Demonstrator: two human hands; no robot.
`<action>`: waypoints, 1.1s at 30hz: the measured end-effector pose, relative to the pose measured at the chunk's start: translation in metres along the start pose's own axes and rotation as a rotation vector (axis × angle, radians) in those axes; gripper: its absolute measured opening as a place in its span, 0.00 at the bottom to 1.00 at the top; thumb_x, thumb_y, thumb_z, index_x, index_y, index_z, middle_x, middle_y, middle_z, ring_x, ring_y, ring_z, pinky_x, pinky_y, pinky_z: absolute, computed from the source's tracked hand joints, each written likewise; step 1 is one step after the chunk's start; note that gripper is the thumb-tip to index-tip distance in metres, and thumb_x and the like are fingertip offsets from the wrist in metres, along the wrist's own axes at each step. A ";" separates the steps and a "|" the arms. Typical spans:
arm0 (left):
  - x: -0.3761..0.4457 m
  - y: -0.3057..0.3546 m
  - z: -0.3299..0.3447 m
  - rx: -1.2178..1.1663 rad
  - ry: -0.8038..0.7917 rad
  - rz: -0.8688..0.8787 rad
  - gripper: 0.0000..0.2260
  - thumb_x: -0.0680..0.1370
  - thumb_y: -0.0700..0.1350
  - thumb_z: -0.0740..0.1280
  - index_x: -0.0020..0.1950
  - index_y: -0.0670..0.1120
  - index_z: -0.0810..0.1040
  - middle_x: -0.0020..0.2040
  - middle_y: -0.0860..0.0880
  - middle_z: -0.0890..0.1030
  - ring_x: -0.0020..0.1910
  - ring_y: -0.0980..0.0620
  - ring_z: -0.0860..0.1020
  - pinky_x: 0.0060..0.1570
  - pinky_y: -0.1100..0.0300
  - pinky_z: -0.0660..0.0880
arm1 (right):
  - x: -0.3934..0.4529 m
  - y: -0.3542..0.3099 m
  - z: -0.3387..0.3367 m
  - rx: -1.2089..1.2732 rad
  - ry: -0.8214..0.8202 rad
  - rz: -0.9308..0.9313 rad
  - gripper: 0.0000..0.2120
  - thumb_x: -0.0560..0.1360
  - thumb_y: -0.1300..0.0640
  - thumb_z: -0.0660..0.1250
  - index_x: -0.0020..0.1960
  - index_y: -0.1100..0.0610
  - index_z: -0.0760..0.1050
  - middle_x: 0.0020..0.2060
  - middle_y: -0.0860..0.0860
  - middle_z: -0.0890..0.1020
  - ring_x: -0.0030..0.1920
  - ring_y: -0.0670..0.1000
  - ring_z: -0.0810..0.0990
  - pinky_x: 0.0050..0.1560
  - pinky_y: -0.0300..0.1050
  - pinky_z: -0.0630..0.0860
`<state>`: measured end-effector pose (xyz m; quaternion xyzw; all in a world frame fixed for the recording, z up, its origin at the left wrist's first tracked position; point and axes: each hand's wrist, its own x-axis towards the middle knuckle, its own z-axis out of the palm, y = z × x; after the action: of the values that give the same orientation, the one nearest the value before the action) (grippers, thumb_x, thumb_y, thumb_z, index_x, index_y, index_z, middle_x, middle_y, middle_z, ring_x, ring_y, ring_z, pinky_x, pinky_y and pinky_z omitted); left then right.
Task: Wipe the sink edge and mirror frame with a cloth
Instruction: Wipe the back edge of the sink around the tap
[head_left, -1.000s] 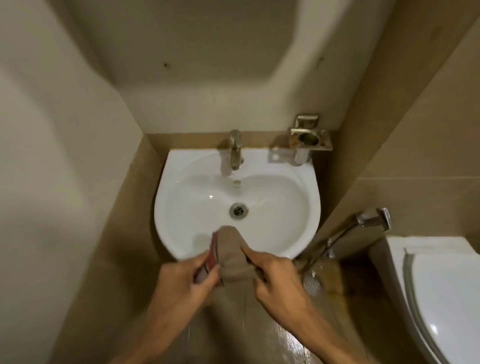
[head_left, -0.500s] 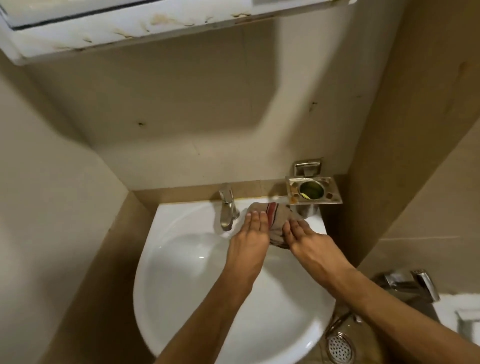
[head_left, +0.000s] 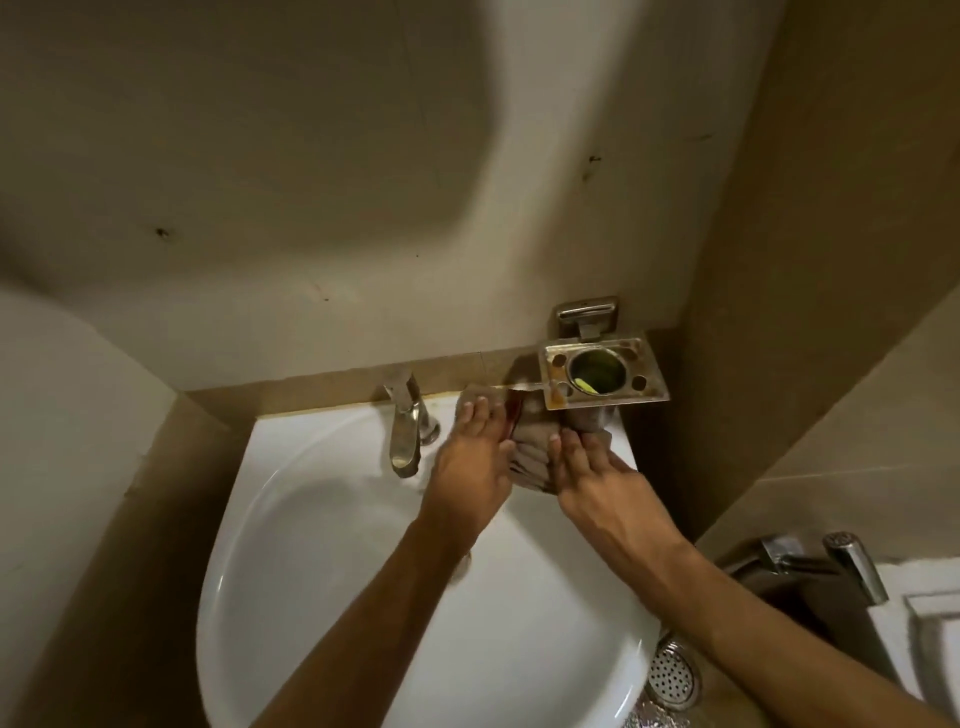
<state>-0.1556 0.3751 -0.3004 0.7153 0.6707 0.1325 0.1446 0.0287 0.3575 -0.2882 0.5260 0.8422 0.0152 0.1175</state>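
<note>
A beige cloth (head_left: 535, 447) with a red stripe lies folded on the back right edge of the white sink (head_left: 291, 519), just right of the tap. My left hand (head_left: 470, 457) presses flat on the cloth's left part with straight fingers. My right hand (head_left: 592, 480) presses its right part, fingers also straight. The far end of the cloth sits under the metal holder. The mirror frame is out of view.
A chrome tap (head_left: 408, 431) stands at the sink's back, left of my hands. A rusty metal tumbler holder (head_left: 602, 371) juts from the wall right above the cloth. A spray nozzle (head_left: 852, 566), a floor drain (head_left: 672, 673) and a toilet edge (head_left: 930, 644) lie at the lower right.
One second ago both hands held the cloth at the sink's front rim. They carried it to the back right edge and now press it slightly further back. The mirror frame left the view.
</note>
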 end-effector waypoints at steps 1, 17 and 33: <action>-0.001 0.004 0.004 -0.020 -0.006 0.027 0.25 0.88 0.48 0.54 0.86 0.48 0.59 0.86 0.45 0.59 0.86 0.45 0.53 0.81 0.44 0.62 | -0.005 0.005 0.000 0.024 -0.013 0.028 0.37 0.66 0.65 0.82 0.72 0.72 0.75 0.62 0.70 0.82 0.60 0.70 0.84 0.48 0.59 0.87; -0.075 0.101 0.046 -0.446 -0.024 0.137 0.23 0.85 0.43 0.64 0.81 0.48 0.70 0.82 0.49 0.68 0.82 0.52 0.63 0.83 0.57 0.58 | -0.107 0.036 0.043 0.828 0.208 0.273 0.30 0.67 0.76 0.67 0.66 0.57 0.80 0.43 0.48 0.86 0.39 0.54 0.86 0.38 0.31 0.72; -0.195 0.052 -0.033 0.074 -0.495 0.311 0.17 0.85 0.49 0.64 0.74 0.50 0.75 0.49 0.39 0.85 0.49 0.39 0.82 0.46 0.53 0.73 | -0.225 -0.076 0.036 1.242 0.012 0.413 0.20 0.72 0.72 0.75 0.55 0.50 0.88 0.43 0.39 0.89 0.49 0.39 0.86 0.41 0.19 0.72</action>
<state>-0.1329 0.1783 -0.2489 0.8250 0.5016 -0.0498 0.2555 0.0633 0.1195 -0.2934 0.6468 0.5766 -0.4489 -0.2183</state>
